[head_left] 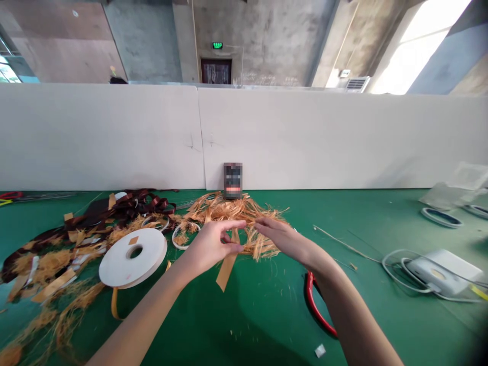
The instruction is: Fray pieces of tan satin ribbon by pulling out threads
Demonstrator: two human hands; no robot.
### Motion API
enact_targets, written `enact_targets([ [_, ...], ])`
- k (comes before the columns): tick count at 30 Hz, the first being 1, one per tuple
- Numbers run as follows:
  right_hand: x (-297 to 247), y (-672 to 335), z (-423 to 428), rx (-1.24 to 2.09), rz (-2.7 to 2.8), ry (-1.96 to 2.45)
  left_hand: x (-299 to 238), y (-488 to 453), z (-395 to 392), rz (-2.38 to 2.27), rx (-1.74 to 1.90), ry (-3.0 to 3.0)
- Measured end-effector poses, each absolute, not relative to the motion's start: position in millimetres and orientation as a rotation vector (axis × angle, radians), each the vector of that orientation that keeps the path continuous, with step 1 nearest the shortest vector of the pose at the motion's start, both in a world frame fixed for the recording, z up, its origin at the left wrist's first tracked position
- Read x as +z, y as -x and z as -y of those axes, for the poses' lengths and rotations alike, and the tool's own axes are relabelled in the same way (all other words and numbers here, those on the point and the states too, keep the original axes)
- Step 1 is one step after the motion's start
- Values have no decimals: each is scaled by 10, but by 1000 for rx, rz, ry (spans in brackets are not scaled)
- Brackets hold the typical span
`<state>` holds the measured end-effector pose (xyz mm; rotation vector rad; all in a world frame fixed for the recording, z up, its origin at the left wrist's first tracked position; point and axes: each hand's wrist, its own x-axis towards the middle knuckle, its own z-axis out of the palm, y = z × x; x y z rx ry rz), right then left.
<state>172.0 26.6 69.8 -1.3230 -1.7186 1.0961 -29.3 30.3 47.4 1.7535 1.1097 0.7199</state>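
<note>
My left hand [213,244] is raised over the green table [267,315], thumb and fingers pinched on a flat tan strip [226,269] that hangs down from it. My right hand [280,236] reaches in from the right, fingers pressed together on a bundle of thin orange fibres [232,211] beside the left fingertips. The fibre heap spreads behind both hands. A white tape reel [133,256] lies flat to the left of my left forearm, with a tan tail trailing off it.
Dark brown ribbon [125,203] and more orange scraps clutter the left side. Red-handled scissors [316,305] lie under my right forearm. A white device with cable [442,272] sits at right, plastic rings [440,217] beyond. A white partition [305,137] closes the back.
</note>
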Motion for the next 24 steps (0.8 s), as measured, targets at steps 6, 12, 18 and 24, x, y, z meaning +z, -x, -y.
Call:
enact_targets([
  [6,812,-1563,-207,1516,1415,778,517,279,-265,-1087,689,-1669],
  [12,879,-1430,-103,1641,1264,521,715,217,-97,-1246,917,-1969],
  [18,819,-1240,39,1436,1281,657,712,137,34,-1729,1314,-2341],
  [24,678,-1144,64,1374,1279,724,641,137,0,-1672,1143,-2466],
])
